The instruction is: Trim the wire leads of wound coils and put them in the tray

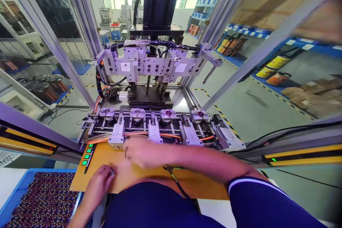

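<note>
My left hand (100,181) is over the left part of the orange-brown work board (120,158), its fingers closed on a small dark round part (111,171). My right hand (139,151) reaches leftward across the board, just in front of the machine's row of fixtures. Motion smears its fingers, and whether it holds anything cannot be made out. Of the round fixtures behind, the two at the right hold small reddish-dark parts (169,113) (200,114). The fixture at the far left (107,112) and the one beside it (137,114) show no such part.
A blue tray (13,195) full of small dark parts sits at the lower left. Green buttons (86,156) line the board's left edge. A metal plate assembly (157,65) hangs above the fixtures. Metal frame posts (57,39) flank the station, and a cable (177,181) crosses the board.
</note>
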A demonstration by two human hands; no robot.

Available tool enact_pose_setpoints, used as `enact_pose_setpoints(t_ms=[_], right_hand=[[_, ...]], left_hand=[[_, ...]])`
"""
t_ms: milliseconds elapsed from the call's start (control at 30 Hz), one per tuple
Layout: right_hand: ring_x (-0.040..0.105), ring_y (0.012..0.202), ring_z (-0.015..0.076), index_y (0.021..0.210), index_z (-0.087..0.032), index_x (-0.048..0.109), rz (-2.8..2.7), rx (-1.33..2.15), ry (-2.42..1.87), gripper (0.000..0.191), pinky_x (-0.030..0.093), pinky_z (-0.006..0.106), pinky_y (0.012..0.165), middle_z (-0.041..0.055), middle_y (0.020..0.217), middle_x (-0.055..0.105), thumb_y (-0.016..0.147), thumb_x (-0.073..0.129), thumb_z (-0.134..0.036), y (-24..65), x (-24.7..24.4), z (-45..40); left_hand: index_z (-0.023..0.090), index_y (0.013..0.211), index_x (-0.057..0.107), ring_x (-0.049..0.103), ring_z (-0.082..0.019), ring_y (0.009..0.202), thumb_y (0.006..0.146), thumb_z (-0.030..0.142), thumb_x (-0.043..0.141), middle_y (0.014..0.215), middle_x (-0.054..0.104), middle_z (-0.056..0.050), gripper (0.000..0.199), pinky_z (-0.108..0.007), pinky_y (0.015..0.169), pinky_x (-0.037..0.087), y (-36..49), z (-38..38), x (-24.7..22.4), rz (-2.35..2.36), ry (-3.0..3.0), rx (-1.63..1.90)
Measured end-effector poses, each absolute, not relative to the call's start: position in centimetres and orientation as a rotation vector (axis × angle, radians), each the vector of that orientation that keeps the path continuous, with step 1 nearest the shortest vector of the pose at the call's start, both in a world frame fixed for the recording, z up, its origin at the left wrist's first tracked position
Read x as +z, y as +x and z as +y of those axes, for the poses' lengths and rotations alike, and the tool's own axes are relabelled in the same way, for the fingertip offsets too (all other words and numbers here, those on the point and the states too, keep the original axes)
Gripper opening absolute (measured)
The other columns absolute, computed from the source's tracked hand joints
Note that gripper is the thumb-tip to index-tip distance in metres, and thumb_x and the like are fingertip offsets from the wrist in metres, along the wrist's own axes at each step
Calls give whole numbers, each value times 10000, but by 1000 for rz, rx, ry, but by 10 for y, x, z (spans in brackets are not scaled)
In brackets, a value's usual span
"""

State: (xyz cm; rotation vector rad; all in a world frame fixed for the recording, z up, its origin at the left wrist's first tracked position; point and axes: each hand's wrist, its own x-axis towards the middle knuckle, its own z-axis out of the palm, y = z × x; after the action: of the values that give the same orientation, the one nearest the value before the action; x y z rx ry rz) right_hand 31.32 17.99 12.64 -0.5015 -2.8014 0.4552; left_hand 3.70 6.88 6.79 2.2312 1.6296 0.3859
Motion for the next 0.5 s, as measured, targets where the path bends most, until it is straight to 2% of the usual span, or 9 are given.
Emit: enact_pose_setpoints(t_ms=[67, 133, 267, 333, 367, 400, 433, 467, 500], right_hand=[[634, 811, 170, 837, -159, 709, -2858, 448, -500, 40, 521, 283, 727, 52, 903, 713, 822, 683, -186, 295, 97, 134], [631, 761, 181, 810, -142, 702, -2856, 420, -598, 58, 513, 294, 669, 72, 861, 716, 840, 652, -140, 283, 72, 106], [630, 998, 207, 983, -170, 689, -2717, 349, -770, 190, 524, 344, 823, 103, 1070, 712, 971, 500, -189, 326, 73, 96], [592, 1120, 218, 1053, -197, 680, -2593, 308, -918, 215, 499, 388, 938, 100, 1149, 693, 992, 479, -245, 387, 95, 105], [581, 1150, 216, 1059, -207, 684, -2450, 267, -1128, 213, 485, 394, 985, 91, 1166, 688, 990, 493, -270, 424, 106, 113], [558, 1204, 219, 1102, -205, 678, -2243, 223, -1419, 215, 470, 395, 1027, 94, 1231, 664, 979, 525, -293, 462, 116, 122], [528, 1254, 248, 1171, -161, 650, -2136, 190, -1574, 258, 449, 443, 1060, 141, 1311, 613, 981, 524, -282, 498, 124, 134], [519, 1266, 273, 1189, -128, 634, -2084, 175, -1665, 273, 431, 492, 1077, 172, 1346, 576, 975, 539, -269, 530, 128, 147], [538, 1245, 276, 1173, -132, 634, -2073, 184, -1727, 274, 441, 515, 1065, 153, 1340, 575, 955, 591, -292, 556, 129, 160]], left_hand=[[313, 823, 733, 745, -356, 791, 861, 402, 489, 866, 742, -127, 263, -512, 707, 640, 42, 67, 46, 1687, 2260, 413], [342, 875, 754, 742, -391, 850, 851, 409, 476, 925, 744, -143, 287, -570, 757, 630, 47, 67, 39, 1697, 2306, 452], [434, 1017, 732, 741, -383, 883, 837, 420, 518, 1016, 741, -103, 280, -582, 755, 632, 62, 74, 68, 1581, 2427, 549], [480, 1114, 674, 732, -336, 947, 836, 399, 577, 1083, 734, -57, 305, -540, 848, 620, 82, 91, 99, 1449, 2499, 611], [480, 1164, 638, 718, -313, 994, 834, 395, 605, 1124, 724, -43, 342, -519, 922, 594, 99, 105, 116, 1359, 2548, 643], [462, 1200, 614, 690, -284, 1072, 861, 377, 597, 1165, 710, -29, 350, -500, 1022, 542, 119, 123, 133, 1301, 2576, 663], [403, 1198, 625, 658, -273, 1133, 885, 365, 585, 1191, 699, -39, 318, -492, 1081, 494, 143, 143, 147, 1235, 2618, 660], [317, 1198, 638, 625, -287, 1175, 903, 372, 570, 1204, 687, -80, 308, -504, 1092, 472, 169, 166, 159, 1143, 2731, 526], [246, 1212, 636, 576, -307, 1233, 920, 388, 549, 1251, 659, -121, 336, -521, 1105, 445, 195, 188, 168, 1089, 2827, 348]])
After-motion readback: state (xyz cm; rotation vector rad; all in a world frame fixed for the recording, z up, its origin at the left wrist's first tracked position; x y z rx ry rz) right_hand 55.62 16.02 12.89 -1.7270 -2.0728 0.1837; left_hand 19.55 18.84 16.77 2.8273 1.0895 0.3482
